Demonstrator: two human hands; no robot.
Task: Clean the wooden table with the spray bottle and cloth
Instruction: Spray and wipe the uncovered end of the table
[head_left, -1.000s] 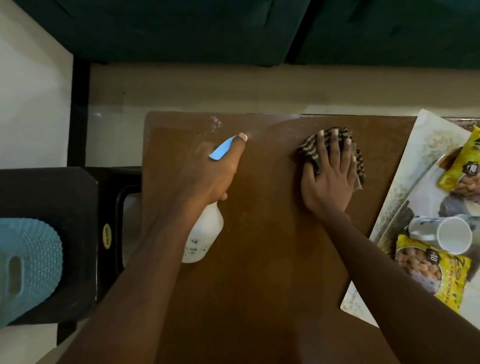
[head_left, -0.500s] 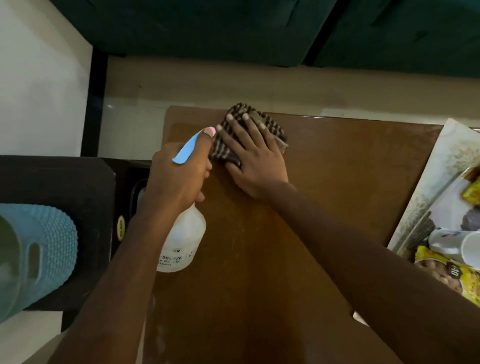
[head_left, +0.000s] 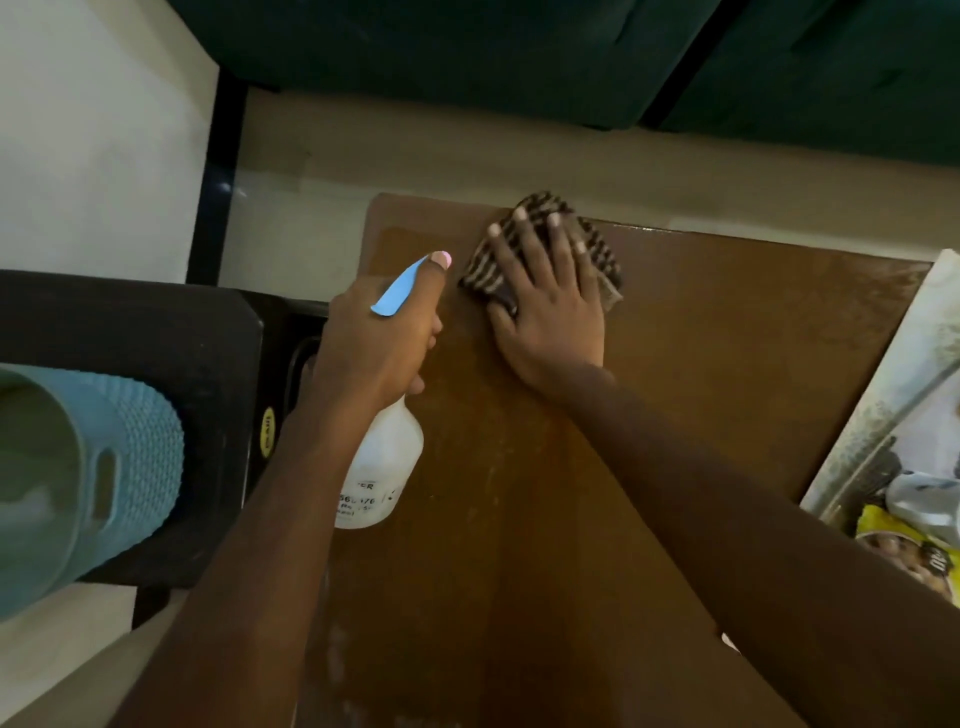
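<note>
The wooden table (head_left: 701, 364) fills the middle of the view. My left hand (head_left: 379, 338) grips a white spray bottle (head_left: 382, 467) with a blue trigger and pink nozzle, held over the table's left edge and pointing away from me. My right hand (head_left: 550, 301) lies flat with spread fingers on a dark checked cloth (head_left: 480, 265), pressing it onto the table near the far left corner. Most of the cloth is covered by the hand.
A light tray (head_left: 883, 415) with a yellow snack packet (head_left: 914, 556) and a white cup (head_left: 924, 504) sits at the table's right edge. A black stool (head_left: 156, 338) with a light blue basket (head_left: 104, 467) stands to the left. Dark green cushions (head_left: 467, 52) lie beyond.
My right hand swept the cloth from the table's far middle to the far left corner, then slightly back right. The left hand keeps the bottle in the same grip.
</note>
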